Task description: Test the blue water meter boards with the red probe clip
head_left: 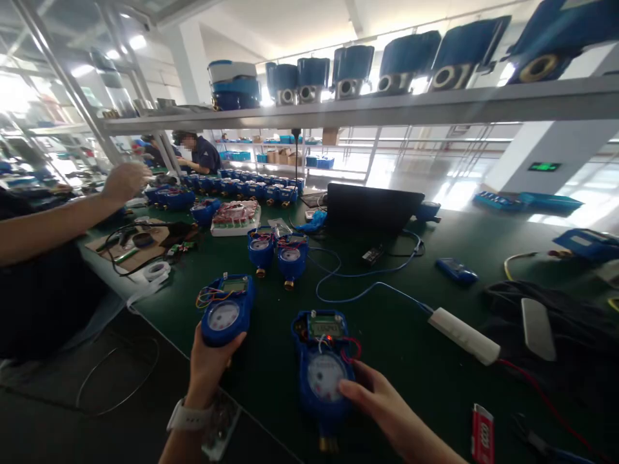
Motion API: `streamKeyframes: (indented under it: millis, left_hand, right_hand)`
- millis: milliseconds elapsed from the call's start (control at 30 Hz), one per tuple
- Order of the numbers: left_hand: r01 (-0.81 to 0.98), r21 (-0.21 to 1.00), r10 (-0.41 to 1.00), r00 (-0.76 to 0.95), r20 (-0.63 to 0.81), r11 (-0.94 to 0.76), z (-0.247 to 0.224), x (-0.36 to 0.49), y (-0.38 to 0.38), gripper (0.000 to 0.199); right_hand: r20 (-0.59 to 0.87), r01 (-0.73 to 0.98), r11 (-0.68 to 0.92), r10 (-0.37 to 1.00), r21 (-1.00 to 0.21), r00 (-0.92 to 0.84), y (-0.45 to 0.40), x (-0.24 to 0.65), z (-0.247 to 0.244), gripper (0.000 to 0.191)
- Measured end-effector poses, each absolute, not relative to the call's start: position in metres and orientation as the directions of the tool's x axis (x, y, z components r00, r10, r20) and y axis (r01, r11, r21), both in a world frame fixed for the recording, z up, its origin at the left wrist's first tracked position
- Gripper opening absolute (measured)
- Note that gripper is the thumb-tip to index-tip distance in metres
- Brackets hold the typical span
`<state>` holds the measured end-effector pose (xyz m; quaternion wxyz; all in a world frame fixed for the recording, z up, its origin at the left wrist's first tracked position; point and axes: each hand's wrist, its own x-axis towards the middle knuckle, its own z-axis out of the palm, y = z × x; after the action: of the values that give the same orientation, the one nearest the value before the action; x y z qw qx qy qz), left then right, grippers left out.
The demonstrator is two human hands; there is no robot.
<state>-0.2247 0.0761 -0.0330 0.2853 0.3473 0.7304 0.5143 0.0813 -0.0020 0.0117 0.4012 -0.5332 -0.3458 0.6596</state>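
Observation:
My left hand [207, 357] is closed around the lower end of a blue water meter [223, 316], which has a white round dial, a small display and loose orange and red wires. Its display looks blank. In front of me a second blue water meter [316, 377] shows digits on its display, a red light and red and white wires. My right hand [370, 390] grips its right side, thumb on the dial's edge and the other fingers mostly hidden. A brass fitting points toward me at its lower end.
Two more wired meters [290, 254] stand farther back, near a black laptop-like panel [372, 207]. A blue cable runs to a white power strip [464, 335]. Rows of meters [251, 187] line the back. At left reaches another person's arm [72, 216]. Overhead runs a shelf [367, 106].

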Motion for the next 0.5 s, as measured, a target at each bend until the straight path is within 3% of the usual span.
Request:
streamKeyframes:
  millis: [167,367,500]
  left_hand:
    - [0.239,0.935,0.746,-0.664,-0.040,0.263,-0.028,-0.263,0.076,0.078]
    - [0.292,0.923,0.771,-0.637,-0.006,0.249,-0.020,-0.303,0.104,0.084]
    - [0.369,0.912,0.804,-0.589,0.081,0.179,-0.004,-0.315,0.125,0.063]
  right_hand:
    - [-0.455,-0.224,-0.487,0.872,-0.844,-0.181,0.052,0.022,0.020,0.065]
    - [-0.423,-0.233,-0.468,0.879,-0.852,-0.218,0.108,-0.042,0.012,0.044]
    - [-0.423,-0.201,-0.466,0.878,-0.861,-0.224,0.134,-0.079,0.010,0.039]
